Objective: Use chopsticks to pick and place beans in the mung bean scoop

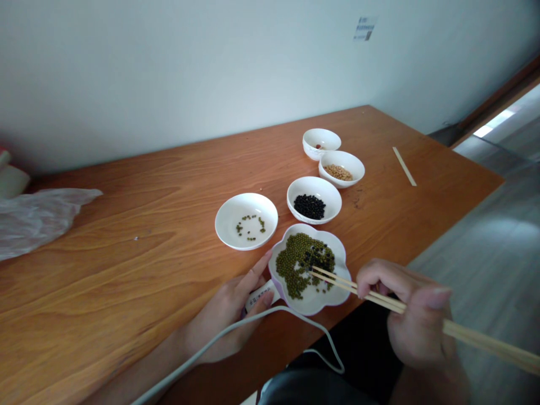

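Observation:
My left hand [236,312] is closed round the short handle of a flower-shaped dish [311,306] with a pale purple rim. Green beans [291,259] fill much of the dish, with black beans [323,257] mixed in on the right side. In my right hand [411,315] is a pair of wooden chopsticks [350,284]; their tips touch down among the black beans. Whether a bean is pinched between the tips, I cannot tell. Just behind the dish stand a white bowl [225,228] with a few green beans and another white bowl [335,211] holding black beans.
Further back are a bowl of tan beans [356,171] and a bowl with a few reddish bits [310,147]. A flat wooden strip [404,166] lies at right, a clear plastic bag [42,216] at left. A white cord [219,336] crosses over my left forearm.

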